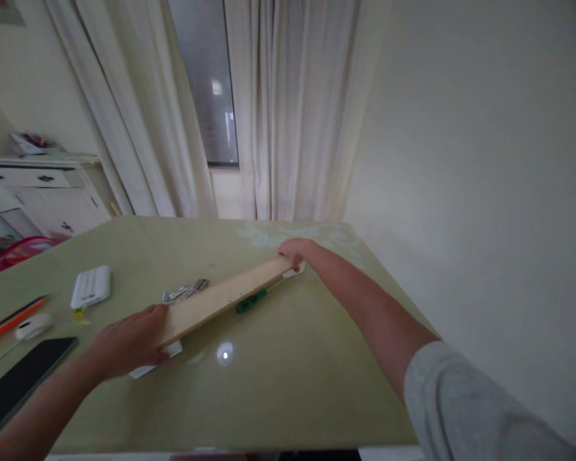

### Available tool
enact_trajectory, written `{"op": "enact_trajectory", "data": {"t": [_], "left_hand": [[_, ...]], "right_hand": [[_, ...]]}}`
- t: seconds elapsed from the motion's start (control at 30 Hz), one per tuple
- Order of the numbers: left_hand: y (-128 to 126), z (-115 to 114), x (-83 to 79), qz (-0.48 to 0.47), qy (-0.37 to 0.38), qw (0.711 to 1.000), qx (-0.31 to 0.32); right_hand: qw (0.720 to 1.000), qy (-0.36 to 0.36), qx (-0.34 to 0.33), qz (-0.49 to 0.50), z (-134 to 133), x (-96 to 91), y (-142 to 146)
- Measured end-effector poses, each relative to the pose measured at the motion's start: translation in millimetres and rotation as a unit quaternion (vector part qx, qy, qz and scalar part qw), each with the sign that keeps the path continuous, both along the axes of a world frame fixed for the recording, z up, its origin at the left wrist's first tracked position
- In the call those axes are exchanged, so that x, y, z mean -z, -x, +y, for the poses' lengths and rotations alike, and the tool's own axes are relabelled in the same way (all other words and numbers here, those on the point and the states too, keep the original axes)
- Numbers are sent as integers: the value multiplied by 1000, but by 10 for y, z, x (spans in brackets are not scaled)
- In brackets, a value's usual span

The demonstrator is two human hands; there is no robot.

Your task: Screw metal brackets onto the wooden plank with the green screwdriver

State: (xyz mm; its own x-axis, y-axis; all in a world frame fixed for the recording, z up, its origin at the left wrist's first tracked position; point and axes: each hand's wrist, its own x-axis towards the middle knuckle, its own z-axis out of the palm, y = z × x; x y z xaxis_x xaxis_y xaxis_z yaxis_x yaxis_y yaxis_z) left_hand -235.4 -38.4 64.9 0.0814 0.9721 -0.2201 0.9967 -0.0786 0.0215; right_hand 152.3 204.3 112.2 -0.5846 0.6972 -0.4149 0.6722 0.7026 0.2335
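Observation:
A long, pale wooden board point(225, 291) runs slantwise over the table, its far end to the right. My left hand point(137, 339) is closed round the near left end, and my right hand point(295, 251) grips the far right end. White pieces show under both ends, one by my left hand and one below my right; what they are is unclear. A green-handled screwdriver point(251, 301) lies along the board's front edge, its shaft pointing to my right hand. Behind the board are small metal hinge-like pieces point(199, 286), partly hidden by it.
On the pale green table point(288, 384) at left are a white box-shaped device point(91, 287), a black phone point(24, 378), a small white round object point(32, 326) with a cable, and an orange tool point(14, 321). A wall stands close at right; curtains point(297, 115) hang behind.

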Motion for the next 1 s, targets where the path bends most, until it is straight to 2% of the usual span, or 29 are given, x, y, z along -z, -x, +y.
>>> {"op": "enact_trajectory", "data": {"t": [0.17,0.27,0.4,0.57,0.67,0.77,0.87,1.0], "left_hand": [[-706,-423,-85,26,24,999,28],[-1092,-518,-103,19,16,998,50],[-1528,-388,-132,-1,11,994,113],[-1987,79,-180,-24,-8,979,202],[-2160,401,-192,-25,-19,971,238],[-2194,648,-178,-23,-24,967,254],[-2100,769,-146,-26,-26,967,253],[-1879,790,-139,-20,-17,972,232]], "right_hand": [[1000,9,1,9,-407,9,-643],[1000,6,16,21,-714,11,-1194],[997,10,71,25,-1171,-16,-1956],[986,6,167,6,-1643,-62,-2622],[978,-3,207,-3,-1785,-76,-2789],[975,-5,224,-4,-1817,-79,-2808],[975,-1,224,-2,-1772,-75,-2735],[978,5,208,6,-1638,-62,-2560]]}}
